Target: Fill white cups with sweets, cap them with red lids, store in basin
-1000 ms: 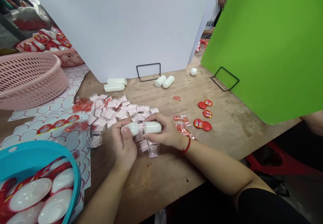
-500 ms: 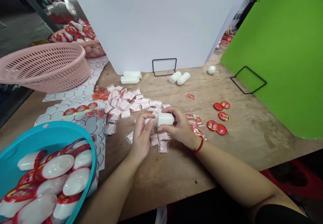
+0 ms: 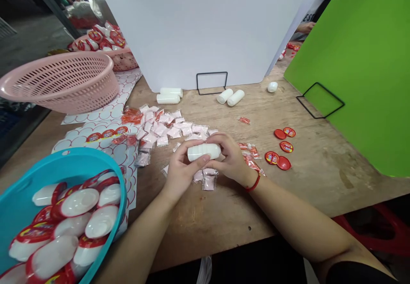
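A white plastic capsule (image 3: pixel 204 151) lies sideways between my two hands, over the table. My left hand (image 3: pixel 180 168) is closed round its left end, thumb along the near side. Its right end is gripped by my right hand (image 3: pixel 231 158), which has a red string on the wrist. Just below are several small clear packets of pale pink material (image 3: pixel 209 182), and a larger pile of pink packets (image 3: pixel 160 128) spreads behind my left hand. Red packets (image 3: pixel 251 160) lie right of my right hand.
A blue basket (image 3: pixel 120 185) of red-and-white wrapped capsules stands front left, a pink basket (image 3: pixel 96 83) behind it. White capsule pieces (image 3: pixel 236 98) lie near the white board (image 3: pixel 205 27). Red round discs (image 3: pixel 283 163) sit right, before a green board (image 3: pixel 368 83). Another person's hand (image 3: pixel 306 27) shows behind.
My left hand has shifted its grip, and the capsule's left part now shows, joined end to end with the right part. The view has moved slightly.
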`<state>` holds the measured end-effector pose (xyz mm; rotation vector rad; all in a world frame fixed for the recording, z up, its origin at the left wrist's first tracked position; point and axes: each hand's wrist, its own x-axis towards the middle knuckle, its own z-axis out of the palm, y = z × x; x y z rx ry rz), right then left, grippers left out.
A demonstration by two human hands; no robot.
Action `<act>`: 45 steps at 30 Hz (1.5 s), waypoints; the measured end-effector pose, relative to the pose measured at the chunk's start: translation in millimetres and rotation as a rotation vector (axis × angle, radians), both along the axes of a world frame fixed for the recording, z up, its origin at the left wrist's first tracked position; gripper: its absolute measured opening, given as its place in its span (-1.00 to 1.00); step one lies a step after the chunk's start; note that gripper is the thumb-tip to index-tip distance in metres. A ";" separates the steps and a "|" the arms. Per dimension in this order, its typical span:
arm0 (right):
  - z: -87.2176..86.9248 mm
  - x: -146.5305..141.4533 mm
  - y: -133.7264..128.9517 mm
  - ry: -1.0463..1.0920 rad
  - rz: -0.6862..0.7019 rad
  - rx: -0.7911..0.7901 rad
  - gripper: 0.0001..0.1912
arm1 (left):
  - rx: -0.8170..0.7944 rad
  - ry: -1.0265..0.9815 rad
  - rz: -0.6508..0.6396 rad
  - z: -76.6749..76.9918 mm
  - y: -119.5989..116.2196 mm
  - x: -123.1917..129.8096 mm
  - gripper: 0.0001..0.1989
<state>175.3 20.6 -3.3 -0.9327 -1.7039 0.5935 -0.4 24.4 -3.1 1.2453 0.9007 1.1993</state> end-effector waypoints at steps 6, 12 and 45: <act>2.1 -0.4 0.1 0.151 0.045 -0.129 -0.56 | -0.050 -0.112 0.030 -8.8 1.2 -0.2 -0.63; 3.6 -4.7 -3.2 0.216 0.113 -0.104 -0.71 | -0.199 -0.258 0.056 7.3 -1.8 7.2 -0.61; 0.9 -6.0 1.1 0.325 0.048 -0.376 -0.56 | 0.004 0.119 0.115 10.3 3.9 5.1 -0.50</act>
